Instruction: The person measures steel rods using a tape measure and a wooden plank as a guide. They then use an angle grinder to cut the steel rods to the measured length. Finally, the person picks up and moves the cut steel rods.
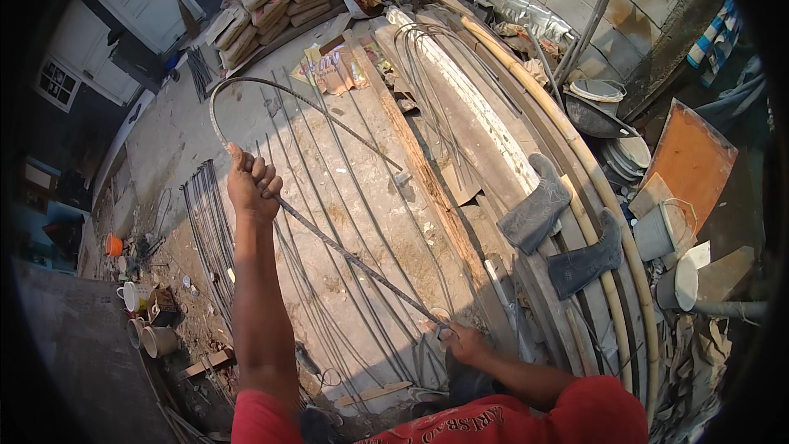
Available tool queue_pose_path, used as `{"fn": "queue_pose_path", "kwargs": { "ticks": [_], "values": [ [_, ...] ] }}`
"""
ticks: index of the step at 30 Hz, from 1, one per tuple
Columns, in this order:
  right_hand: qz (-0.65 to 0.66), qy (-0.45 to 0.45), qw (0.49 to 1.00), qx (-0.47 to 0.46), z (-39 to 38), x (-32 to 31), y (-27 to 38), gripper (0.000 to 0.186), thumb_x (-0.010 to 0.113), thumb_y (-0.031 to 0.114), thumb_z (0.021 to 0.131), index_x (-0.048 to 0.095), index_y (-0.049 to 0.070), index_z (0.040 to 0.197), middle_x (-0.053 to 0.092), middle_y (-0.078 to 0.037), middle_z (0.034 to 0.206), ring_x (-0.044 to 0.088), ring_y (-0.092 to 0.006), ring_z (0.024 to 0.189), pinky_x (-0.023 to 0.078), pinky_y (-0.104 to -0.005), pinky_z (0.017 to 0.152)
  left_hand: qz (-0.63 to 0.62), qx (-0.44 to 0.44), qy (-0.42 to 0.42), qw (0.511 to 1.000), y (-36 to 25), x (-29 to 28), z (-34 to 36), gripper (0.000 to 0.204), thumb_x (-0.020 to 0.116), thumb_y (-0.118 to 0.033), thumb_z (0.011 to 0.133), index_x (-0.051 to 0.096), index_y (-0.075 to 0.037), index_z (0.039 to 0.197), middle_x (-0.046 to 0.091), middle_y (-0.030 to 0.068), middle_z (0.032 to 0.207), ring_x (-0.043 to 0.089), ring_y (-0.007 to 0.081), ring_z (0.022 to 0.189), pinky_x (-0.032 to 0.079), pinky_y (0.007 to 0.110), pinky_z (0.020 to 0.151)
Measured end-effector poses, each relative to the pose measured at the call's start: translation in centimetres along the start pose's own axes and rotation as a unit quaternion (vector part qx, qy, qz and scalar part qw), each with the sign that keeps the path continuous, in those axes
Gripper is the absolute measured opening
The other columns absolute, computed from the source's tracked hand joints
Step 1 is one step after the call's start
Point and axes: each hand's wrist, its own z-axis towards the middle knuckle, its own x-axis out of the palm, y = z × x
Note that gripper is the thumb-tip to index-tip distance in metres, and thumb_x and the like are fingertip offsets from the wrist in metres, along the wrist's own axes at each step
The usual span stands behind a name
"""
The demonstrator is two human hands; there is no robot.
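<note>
A long ribbed steel rebar (pixel 357 261) runs slantwise between my two hands. My left hand (pixel 253 184), arm stretched forward, is wrapped round it. Beyond that fist the bar curves over in a hook-shaped bend, and its free end points back to the right over the ground. Close to my body on the right, my right hand (pixel 464 344) is closed round the bar near its lower end. Several straight rebars (pixel 345 148) lie lengthwise on the concrete floor beneath. At left, next to my left forearm, sits a bundle of dark bars (pixel 209 222).
Wooden planks (pixel 411 148), bamboo poles (pixel 551 90) and a pair of rubber boots (pixel 534 207) line the right side. Stacked sacks (pixel 267 4) stand at the back. Buckets (pixel 657 230) and an orange board (pixel 689 158) are far right; pots (pixel 158 340) lie at lower left.
</note>
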Motion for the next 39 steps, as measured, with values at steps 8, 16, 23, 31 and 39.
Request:
{"fn": "queue_pose_path", "kwargs": {
  "ticks": [8,16,23,31,39],
  "values": [
    [-0.123,-0.156,0.973,0.116,-2.5,-3.1,-3.2,0.041,0.053,0.039,0.107,0.066,0.0,0.104,0.065,-0.031,0.077,0.066,-0.0546,0.079,0.05,-0.0589,0.066,0.033,-0.117,0.144,0.982,14.5,11.8,7.0,0.049,0.056,-0.063,0.103,0.051,-0.016,0.092,0.052,0.0018,0.073,0.041,0.0126,0.058,0.038,0.029,0.054],
    [-0.221,-0.256,0.934,0.118,27.3,-16.6,-6.1,0.046,0.047,0.046,0.109,0.06,0.002,0.119,0.07,-0.034,0.089,0.068,-0.0559,0.09,0.052,-0.0638,0.078,0.426,0.009,0.191,0.884,17.0,5.2,6.5,0.065,0.062,-0.047,0.106,0.05,-0.004,0.154,0.062,0.0183,0.146,0.056,0.0288,0.136,0.04,0.04,0.117],
    [-0.285,-0.25,0.899,0.219,56.1,-21.9,-14.0,0.033,0.044,0.017,0.105,0.057,0.0,0.13,0.069,-0.031,0.123,0.068,-0.0461,0.117,0.055,-0.0542,0.099,0.67,-0.381,0.104,0.629,30.6,-35.2,-32.5,0.049,0.062,-0.04,0.105,0.064,-0.002,0.136,0.073,0.0217,0.125,0.069,0.0405,0.118,0.054,0.046,0.1],
    [-0.382,-0.334,0.837,0.205,55.2,-13.2,-21.3,0.042,0.047,0.02,0.105,0.051,0.005,0.144,0.063,-0.027,0.128,0.066,-0.0458,0.116,0.056,-0.0565,0.095,0.384,-0.653,-0.175,0.629,25.3,-43.4,-63.3,0.05,0.066,-0.047,0.101,0.064,-0.016,0.141,0.073,0.0145,0.119,0.072,0.0296,0.103,0.056,0.045,0.091],
    [-0.362,-0.126,0.865,0.322,35.6,1.2,-25.6,0.051,0.056,0.021,0.1,0.048,0.005,0.148,0.062,-0.027,0.135,0.065,-0.0426,0.122,0.054,-0.0537,0.101,0.293,-0.404,-0.158,0.852,31.2,-35.7,-63.5,0.03,0.063,-0.04,0.104,0.075,-0.025,0.127,0.071,-0.002,0.108,0.067,0.016,0.097,0.055,0.037,0.081]
  ]
}}
